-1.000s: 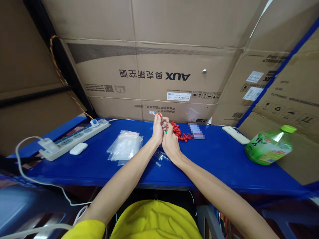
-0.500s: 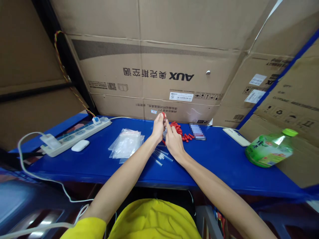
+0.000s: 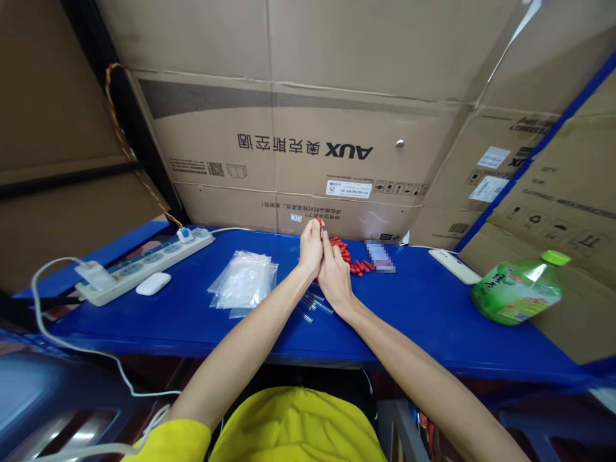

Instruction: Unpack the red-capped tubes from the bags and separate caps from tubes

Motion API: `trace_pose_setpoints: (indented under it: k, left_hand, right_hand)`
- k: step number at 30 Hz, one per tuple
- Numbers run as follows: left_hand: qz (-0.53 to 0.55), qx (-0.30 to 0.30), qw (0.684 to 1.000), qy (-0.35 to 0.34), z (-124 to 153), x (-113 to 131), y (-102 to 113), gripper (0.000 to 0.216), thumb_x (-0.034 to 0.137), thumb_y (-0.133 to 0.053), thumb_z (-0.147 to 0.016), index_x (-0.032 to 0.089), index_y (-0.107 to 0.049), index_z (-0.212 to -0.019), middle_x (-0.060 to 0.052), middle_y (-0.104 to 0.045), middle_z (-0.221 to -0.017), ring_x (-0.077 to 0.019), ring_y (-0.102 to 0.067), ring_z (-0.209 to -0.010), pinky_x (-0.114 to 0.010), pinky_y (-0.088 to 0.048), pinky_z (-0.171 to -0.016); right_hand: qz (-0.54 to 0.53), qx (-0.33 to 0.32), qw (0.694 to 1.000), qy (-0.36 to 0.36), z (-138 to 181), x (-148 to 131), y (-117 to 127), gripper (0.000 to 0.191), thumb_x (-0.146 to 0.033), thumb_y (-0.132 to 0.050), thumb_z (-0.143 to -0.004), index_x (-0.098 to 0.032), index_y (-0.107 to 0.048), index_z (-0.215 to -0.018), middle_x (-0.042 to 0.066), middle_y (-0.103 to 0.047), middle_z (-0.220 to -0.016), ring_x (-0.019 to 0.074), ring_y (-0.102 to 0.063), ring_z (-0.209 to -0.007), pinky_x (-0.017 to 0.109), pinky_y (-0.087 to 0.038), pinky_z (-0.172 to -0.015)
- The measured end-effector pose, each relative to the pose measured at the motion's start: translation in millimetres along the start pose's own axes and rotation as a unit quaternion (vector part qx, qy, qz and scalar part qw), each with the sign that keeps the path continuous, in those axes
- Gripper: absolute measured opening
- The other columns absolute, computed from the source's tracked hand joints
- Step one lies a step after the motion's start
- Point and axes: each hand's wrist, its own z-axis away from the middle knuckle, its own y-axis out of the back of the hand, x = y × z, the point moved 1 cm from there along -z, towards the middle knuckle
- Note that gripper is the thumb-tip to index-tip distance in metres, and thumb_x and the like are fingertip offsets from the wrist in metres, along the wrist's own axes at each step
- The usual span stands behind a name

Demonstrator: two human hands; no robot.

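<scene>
My left hand [image 3: 309, 252] and my right hand [image 3: 334, 276] are pressed together above the blue table [image 3: 423, 308], both closed in a pinch. Between the fingertips a thin clear tube with a red cap [image 3: 319, 222] sticks up. A pile of small red caps [image 3: 350, 256] lies just behind my right hand. Several clear tubes [image 3: 312, 305] lie on the table under my wrists. A stack of clear plastic bags [image 3: 244, 282] lies to the left of my left forearm.
A white power strip [image 3: 144, 263] with a plugged charger and a white case [image 3: 153, 283] sit at the left. A green plastic bottle [image 3: 517, 289] lies at the right, a white flat device [image 3: 454, 265] behind it. Cardboard boxes [image 3: 308, 128] wall the back.
The hands have stayed joined on the tube and shifted slightly; the red cap end now sits at the fingertips. The view has moved a little.
</scene>
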Motion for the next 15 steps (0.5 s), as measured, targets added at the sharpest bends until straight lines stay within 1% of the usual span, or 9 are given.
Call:
trace_pose_setpoints:
  k: [4,9,15]
  left_hand:
    - [-0.001,-0.005,1.000,0.010,-0.1,-1.0,0.0,0.027,0.033,-0.066,-0.098,0.017,-0.064,-0.076,0.000,-0.053,-0.075,-0.0123,-0.043,-0.068,-0.020,-0.038,-0.066]
    - [-0.015,-0.007,1.000,0.001,-0.1,-2.8,-1.0,0.027,0.035,-0.065,-0.099,0.018,-0.065,-0.078,-0.001,-0.054,-0.076,-0.0131,-0.044,-0.071,-0.020,-0.039,-0.066]
    - [-0.075,-0.023,0.997,0.007,-1.4,-4.6,-2.1,0.030,0.038,-0.055,-0.104,0.017,-0.061,-0.084,-0.001,-0.055,-0.081,-0.0126,-0.047,-0.075,-0.020,-0.043,-0.073]
  right_hand:
    - [-0.015,0.004,1.000,-0.001,-0.9,0.2,1.0,0.069,-0.014,-0.033,-0.101,-0.022,-0.023,-0.169,0.018,-0.063,-0.122,0.0280,-0.070,-0.096,0.039,-0.058,-0.085]
    - [-0.024,0.013,1.000,0.000,-0.9,1.7,0.8,0.067,-0.015,-0.031,-0.102,-0.021,-0.025,-0.168,0.018,-0.063,-0.122,0.0280,-0.070,-0.096,0.039,-0.058,-0.085]
    - [-0.017,0.015,1.000,-0.003,-2.9,4.2,-0.2,0.067,-0.015,-0.032,-0.102,-0.020,-0.023,-0.169,0.017,-0.065,-0.120,0.0272,-0.069,-0.097,0.037,-0.057,-0.086]
